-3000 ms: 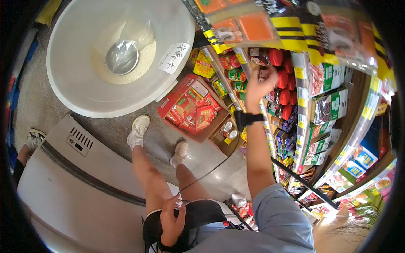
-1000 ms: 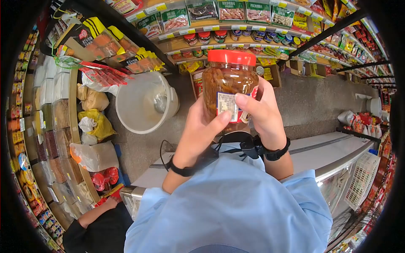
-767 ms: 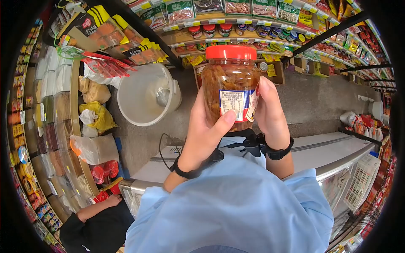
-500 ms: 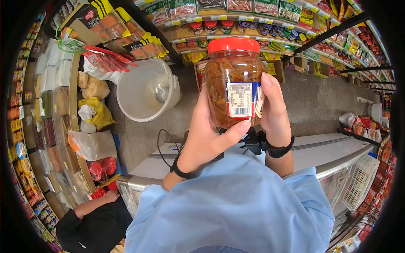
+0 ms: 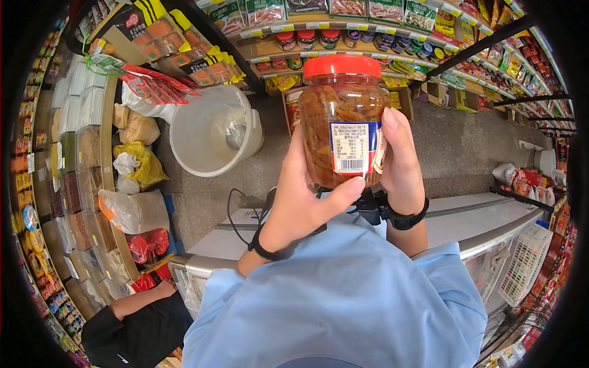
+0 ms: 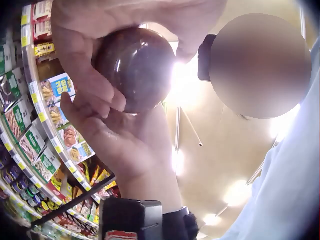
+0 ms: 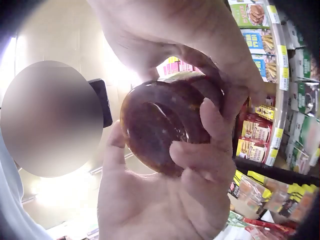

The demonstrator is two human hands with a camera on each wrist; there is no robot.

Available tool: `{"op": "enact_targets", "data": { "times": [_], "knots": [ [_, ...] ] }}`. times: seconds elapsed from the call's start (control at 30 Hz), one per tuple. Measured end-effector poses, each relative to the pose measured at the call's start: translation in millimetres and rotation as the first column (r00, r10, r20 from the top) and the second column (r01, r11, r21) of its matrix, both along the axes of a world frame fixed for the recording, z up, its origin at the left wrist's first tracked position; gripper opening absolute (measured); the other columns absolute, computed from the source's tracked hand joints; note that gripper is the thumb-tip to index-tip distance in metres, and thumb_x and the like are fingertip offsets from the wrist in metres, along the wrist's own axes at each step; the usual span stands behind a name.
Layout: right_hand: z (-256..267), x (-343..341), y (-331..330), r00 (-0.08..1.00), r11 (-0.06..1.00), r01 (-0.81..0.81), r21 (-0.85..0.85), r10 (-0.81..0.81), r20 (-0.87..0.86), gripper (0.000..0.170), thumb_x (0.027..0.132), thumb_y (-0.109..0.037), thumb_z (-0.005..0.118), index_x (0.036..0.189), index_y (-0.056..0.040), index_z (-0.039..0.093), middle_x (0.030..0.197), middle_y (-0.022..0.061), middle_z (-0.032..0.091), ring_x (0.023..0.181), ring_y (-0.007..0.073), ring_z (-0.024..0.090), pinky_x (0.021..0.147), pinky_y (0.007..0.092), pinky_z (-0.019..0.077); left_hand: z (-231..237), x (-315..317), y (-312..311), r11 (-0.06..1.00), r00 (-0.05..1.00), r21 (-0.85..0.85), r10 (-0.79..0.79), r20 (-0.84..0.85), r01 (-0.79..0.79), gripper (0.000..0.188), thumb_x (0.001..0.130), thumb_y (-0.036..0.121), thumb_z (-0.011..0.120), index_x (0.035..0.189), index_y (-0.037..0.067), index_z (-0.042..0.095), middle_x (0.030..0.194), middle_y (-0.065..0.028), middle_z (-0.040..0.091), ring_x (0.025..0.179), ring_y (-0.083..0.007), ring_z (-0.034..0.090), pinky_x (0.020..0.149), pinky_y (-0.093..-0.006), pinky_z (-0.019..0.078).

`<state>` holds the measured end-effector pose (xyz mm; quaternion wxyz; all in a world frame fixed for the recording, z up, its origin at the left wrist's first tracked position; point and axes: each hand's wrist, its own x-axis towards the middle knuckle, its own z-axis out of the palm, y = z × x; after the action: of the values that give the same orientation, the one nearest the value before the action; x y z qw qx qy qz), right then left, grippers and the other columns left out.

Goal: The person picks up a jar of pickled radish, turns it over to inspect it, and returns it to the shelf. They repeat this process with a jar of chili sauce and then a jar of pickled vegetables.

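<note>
A large glass jar [image 5: 319, 110] of brown pickled vegetables, with a red lid [image 5: 342, 66], is held upright before the chest. Its printed label [image 5: 356, 147], with a barcode, faces the head camera. My left hand [image 5: 313, 199] grips the jar's left side and lower edge, the thumb lying across the front below the barcode. On the other side my right hand [image 5: 403, 156] holds it, thumb against the label's right edge and fingers mostly hidden behind the glass. From below, in the right wrist view, fingers curl under the dark jar base [image 7: 150, 125].
Shelves ahead carry red-lidded jars [image 5: 307, 40] and green-white food packets [image 5: 350, 7]. A white tub [image 5: 215, 132] with a metal bowl stands at left, below hanging packets [image 5: 156, 37]. White freezers [image 5: 466, 224] stand close by. Another person's arm [image 5: 144, 300] shows at lower left.
Three seconds ago my right hand was at the shelf jars and the left held a cable at the lap. Since then both hands took the jar, and the right thumb slid off the label's front.
</note>
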<state>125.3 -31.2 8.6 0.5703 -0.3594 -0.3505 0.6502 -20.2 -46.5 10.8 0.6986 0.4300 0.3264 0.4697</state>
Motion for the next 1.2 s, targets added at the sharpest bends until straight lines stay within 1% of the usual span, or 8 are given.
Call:
{"op": "enact_targets", "data": {
  "times": [0.17,0.23,0.37,0.57,0.73,0.9,0.97,1.2],
  "knots": [
    [-3.5,-2.1,0.7,0.995,0.998,0.067,0.013,-0.068,0.074,0.043,0.094,-0.032,0.043,0.114,0.0050,0.052,0.106,0.0087,0.058,0.097,0.0124,0.052,0.086,0.0260,0.0390,-18.9,-7.0,0.1,0.982,0.992,-0.165,0.108,0.066,-0.096,0.064,0.073,0.036,0.064,0.120,-0.002,0.043,0.108,-0.0123,0.056,0.095,-0.0170,0.056,0.081,-0.0293,0.0463],
    [-3.4,-0.3,1.7,0.978,0.991,0.075,0.110,-0.095,0.186,0.043,0.095,-0.031,0.040,0.114,0.0062,0.052,0.105,0.0082,0.058,0.095,0.0119,0.052,0.085,0.0252,0.0391,-21.5,-10.3,8.2,0.968,0.981,-0.246,0.005,0.196,0.044,0.082,0.071,0.064,0.047,0.120,-0.001,0.043,0.095,-0.0185,0.059,0.071,-0.0255,0.060,0.049,-0.0290,0.0442],
    [5.1,-6.0,4.4,0.885,0.970,0.134,0.202,-0.208,0.416,0.044,0.092,-0.029,0.048,0.114,0.0082,0.051,0.103,0.0083,0.054,0.095,0.0125,0.050,0.084,0.0253,0.0397,-23.9,-9.2,13.7,0.956,0.898,-0.234,-0.060,0.435,0.178,0.087,0.068,0.070,0.040,0.120,0.000,0.043,0.082,-0.0228,0.057,0.046,-0.0217,0.048,0.036,-0.0269,0.0339],
    [-12.6,-7.0,8.6,0.991,0.991,-0.129,-0.021,0.128,-0.051,0.057,0.085,-0.037,0.056,0.122,0.0052,0.044,0.115,0.0110,0.053,0.104,0.0167,0.050,0.090,0.0300,0.0394,-39.8,-11.4,16.5,0.826,0.586,-0.186,-0.200,0.785,0.532,0.092,0.067,0.073,0.043,0.124,0.001,0.038,0.068,-0.0190,0.050,0.037,-0.0129,0.039,0.033,-0.0217,0.0309],
    [-3.4,-19.2,11.9,0.948,0.975,-0.221,-0.029,0.208,-0.243,0.053,0.085,-0.035,0.054,0.121,0.0024,0.045,0.110,0.0096,0.057,0.099,0.0143,0.055,0.085,0.0267,0.0439,-50.6,2.1,10.7,0.720,0.242,-0.176,0.012,0.970,0.671,0.099,0.065,0.078,0.035,0.122,-0.003,0.036,0.068,-0.0235,0.047,0.032,-0.0109,0.031,0.027,-0.0229,0.0266],
    [3.9,-27.6,14.2,0.962,0.972,-0.226,-0.065,0.212,-0.173,0.050,0.085,-0.034,0.056,0.119,0.0013,0.046,0.108,0.0081,0.058,0.094,0.0112,0.056,0.081,0.0229,0.0452,-58.0,20.7,6.4,0.775,-0.027,0.046,-0.038,0.999,0.631,0.073,0.075,0.053,0.050,0.118,-0.004,0.037,0.070,-0.0178,0.048,0.034,-0.0103,0.035,0.030,-0.0214,0.0299],
    [7.5,-29.0,15.5,0.964,0.972,-0.228,-0.051,0.218,-0.151,0.048,0.085,-0.034,0.056,0.117,0.0005,0.047,0.106,0.0075,0.059,0.094,0.0110,0.057,0.081,0.0225,0.0450,-50.7,21.9,7.1,0.779,-0.028,0.040,-0.028,0.999,0.625,0.036,0.086,0.020,0.051,0.105,-0.009,0.044,0.066,-0.0149,0.050,0.031,-0.0074,0.032,0.027,-0.0190,0.0266],
    [11.5,-30.7,13.8,0.965,0.974,-0.214,-0.074,0.200,-0.169,0.048,0.085,-0.034,0.057,0.117,-0.0003,0.047,0.105,0.0068,0.059,0.093,0.0106,0.057,0.079,0.0222,0.0462,-51.8,22.7,6.1,0.775,-0.021,0.030,-0.021,1.000,0.631,0.033,0.086,0.019,0.051,0.106,-0.007,0.046,0.065,-0.0126,0.050,0.033,-0.0077,0.030,0.029,-0.0195,0.0264]
  ]
}}
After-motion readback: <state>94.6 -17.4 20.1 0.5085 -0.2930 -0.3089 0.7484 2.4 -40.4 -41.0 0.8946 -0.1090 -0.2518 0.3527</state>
